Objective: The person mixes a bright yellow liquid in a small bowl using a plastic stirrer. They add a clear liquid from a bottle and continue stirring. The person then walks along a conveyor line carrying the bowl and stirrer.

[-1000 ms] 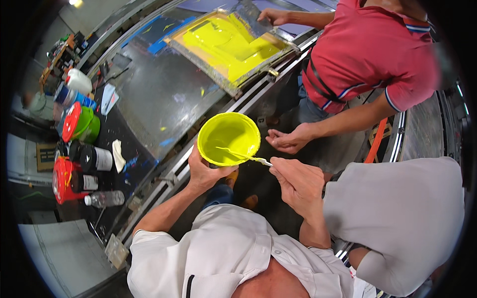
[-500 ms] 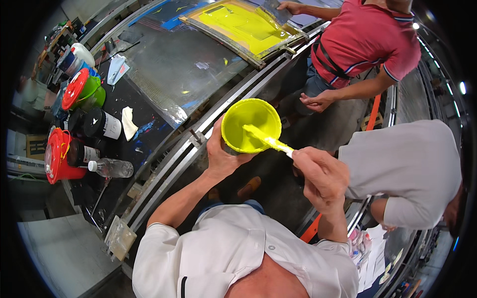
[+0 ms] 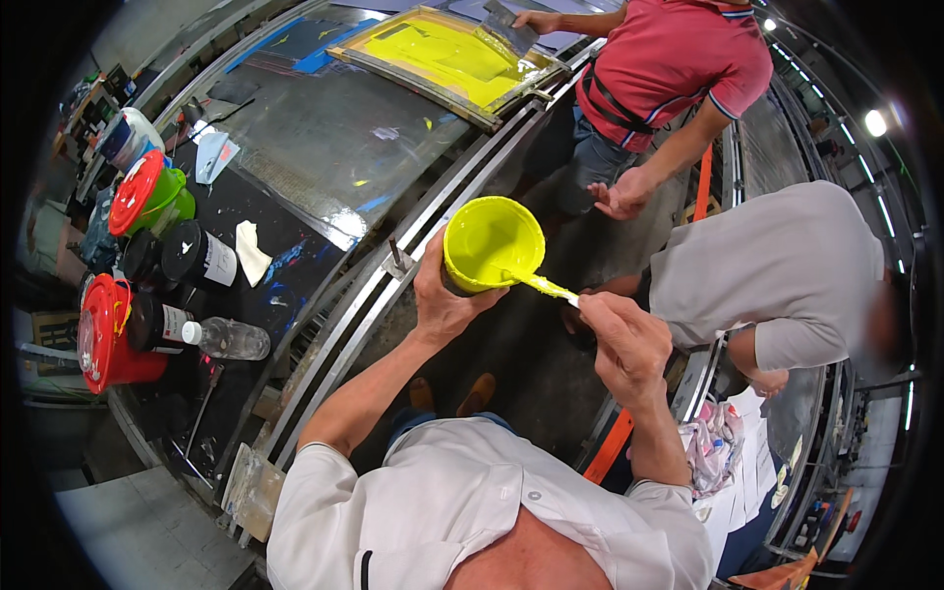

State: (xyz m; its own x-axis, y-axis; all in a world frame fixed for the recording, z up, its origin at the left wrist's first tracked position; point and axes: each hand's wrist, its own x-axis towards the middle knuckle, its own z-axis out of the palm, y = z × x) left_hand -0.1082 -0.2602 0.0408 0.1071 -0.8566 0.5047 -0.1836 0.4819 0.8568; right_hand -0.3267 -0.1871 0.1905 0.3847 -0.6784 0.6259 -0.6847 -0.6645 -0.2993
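Note:
My left hand [image 3: 440, 297] is wrapped round the side of a tub [image 3: 453, 258] of bright yellow ink, tipped so that its mouth shows. Yellow ink coats the inner wall and rim. From the right, my right hand [image 3: 626, 344] grips the pale end of a stirring stick [image 3: 544, 285] smeared with the same yellow. The stick crosses the tub's near right rim, and its far end is hidden in the ink.
On the dark table at left stand a red-lidded green bucket [image 3: 167, 202], a red bucket [image 3: 133, 359], black jars [image 3: 197, 254] and a clear bottle [image 3: 236, 339]. Beyond, a co-worker in red [image 3: 669, 69] holds a squeegee [image 3: 509, 29] over a yellow-inked screen [image 3: 344, 51]. Another person [image 3: 777, 265] bends at right.
The stick has shifted toward the tub's near rim and its end has sunk from sight in the ink. My right hand is a little lower. The whole view has turned slightly.

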